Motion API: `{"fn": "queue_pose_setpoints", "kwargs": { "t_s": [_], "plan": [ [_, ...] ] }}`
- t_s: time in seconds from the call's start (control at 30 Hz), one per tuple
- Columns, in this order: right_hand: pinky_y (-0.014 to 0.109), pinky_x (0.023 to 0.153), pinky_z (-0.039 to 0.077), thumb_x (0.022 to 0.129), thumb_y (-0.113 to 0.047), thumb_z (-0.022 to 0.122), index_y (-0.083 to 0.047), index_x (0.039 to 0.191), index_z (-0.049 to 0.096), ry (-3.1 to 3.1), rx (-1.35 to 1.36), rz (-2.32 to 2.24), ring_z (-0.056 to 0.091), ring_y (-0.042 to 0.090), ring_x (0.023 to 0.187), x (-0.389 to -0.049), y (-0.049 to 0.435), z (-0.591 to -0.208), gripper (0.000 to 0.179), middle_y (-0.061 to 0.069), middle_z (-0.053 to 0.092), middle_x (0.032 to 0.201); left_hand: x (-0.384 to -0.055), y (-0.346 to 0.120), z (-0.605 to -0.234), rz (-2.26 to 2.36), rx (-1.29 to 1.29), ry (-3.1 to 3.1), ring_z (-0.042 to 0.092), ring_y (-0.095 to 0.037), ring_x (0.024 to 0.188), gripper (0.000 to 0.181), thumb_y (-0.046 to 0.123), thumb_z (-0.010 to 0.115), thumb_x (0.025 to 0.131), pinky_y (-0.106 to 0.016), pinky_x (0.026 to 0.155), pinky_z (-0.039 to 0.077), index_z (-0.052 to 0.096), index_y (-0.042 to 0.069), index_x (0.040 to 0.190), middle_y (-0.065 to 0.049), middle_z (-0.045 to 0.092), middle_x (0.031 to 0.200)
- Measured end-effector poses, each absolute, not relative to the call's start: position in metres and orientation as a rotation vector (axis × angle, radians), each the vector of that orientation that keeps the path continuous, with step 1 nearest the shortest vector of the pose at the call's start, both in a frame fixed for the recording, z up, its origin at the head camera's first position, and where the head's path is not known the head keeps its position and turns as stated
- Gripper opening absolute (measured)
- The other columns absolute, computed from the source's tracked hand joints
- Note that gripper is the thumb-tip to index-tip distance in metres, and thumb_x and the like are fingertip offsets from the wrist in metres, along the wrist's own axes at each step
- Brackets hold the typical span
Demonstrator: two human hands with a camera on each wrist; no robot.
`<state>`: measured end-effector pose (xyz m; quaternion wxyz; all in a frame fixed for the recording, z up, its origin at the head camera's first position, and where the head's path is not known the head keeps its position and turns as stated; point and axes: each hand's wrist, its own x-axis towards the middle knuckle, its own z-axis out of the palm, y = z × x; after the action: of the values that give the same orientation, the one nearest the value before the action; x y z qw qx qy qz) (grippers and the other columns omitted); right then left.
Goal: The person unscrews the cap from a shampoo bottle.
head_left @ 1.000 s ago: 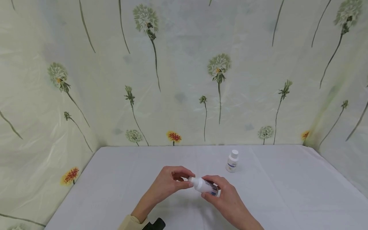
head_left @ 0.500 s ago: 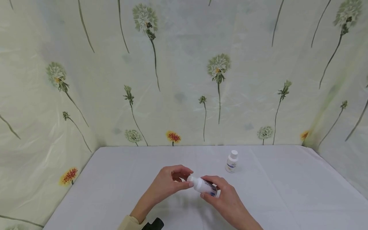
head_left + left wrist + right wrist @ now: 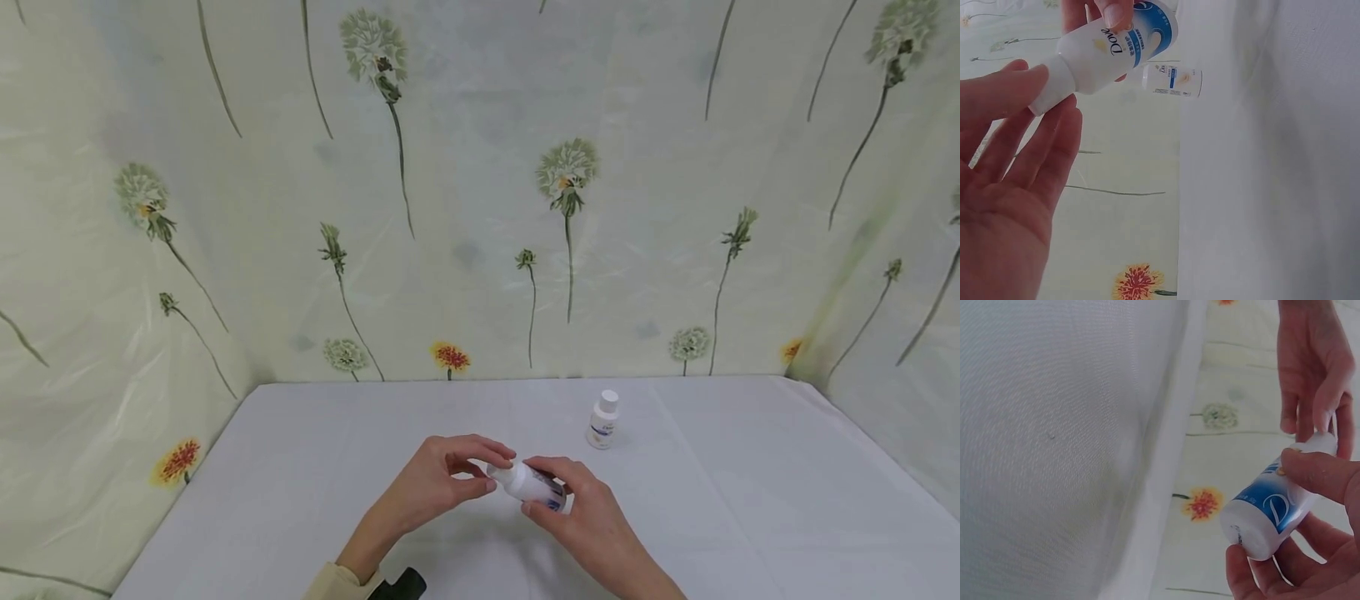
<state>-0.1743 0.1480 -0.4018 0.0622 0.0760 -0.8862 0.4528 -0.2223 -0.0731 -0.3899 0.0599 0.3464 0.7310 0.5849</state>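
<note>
White tabletop (image 3: 705, 500), held bottle (image 3: 536, 487) aslant, cap (image 3: 1057, 86) leftward

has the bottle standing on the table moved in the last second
No; in the head view, the standing bottle keeps its place against the printed flowers behind it.

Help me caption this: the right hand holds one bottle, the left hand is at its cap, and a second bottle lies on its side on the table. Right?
Not quite: the head view shows the second bottle standing upright on the table. The right hand does hold one bottle, the left hand at its cap.
</note>
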Motion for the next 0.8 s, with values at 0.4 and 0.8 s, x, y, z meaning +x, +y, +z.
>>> {"fn": "queue_pose_setpoints", "kwargs": {
  "t_s": [0.4,0.8],
  "plan": [
    [0.042,0.088,0.049,0.077,-0.018,0.085,-0.025,0.117,0.067,-2.703,0.212,1.387,0.055,0.013,0.097,-0.1738,0.1465,-0.4008,0.044,-0.004,0.061,0.113,-0.2209,-0.0715,-0.3904,1.750,0.886,2.319,0.065,-0.018,0.091,0.019,0.013,0.076,0.087,-0.031,0.077,0.056,0.074,0.016,0.106,0.006,0.070,0.103],
    [0.040,0.087,0.050,0.078,-0.019,0.084,-0.025,0.117,0.067,-2.699,0.214,1.396,0.056,0.014,0.098,-0.1719,0.1463,-0.3981,0.043,-0.003,0.061,0.113,-0.2213,-0.0701,-0.3914,1.694,0.840,2.368,0.064,-0.020,0.089,0.029,0.025,0.080,0.085,-0.030,0.074,0.054,0.071,0.018,0.112,0.006,0.069,0.099]
  ]
}}
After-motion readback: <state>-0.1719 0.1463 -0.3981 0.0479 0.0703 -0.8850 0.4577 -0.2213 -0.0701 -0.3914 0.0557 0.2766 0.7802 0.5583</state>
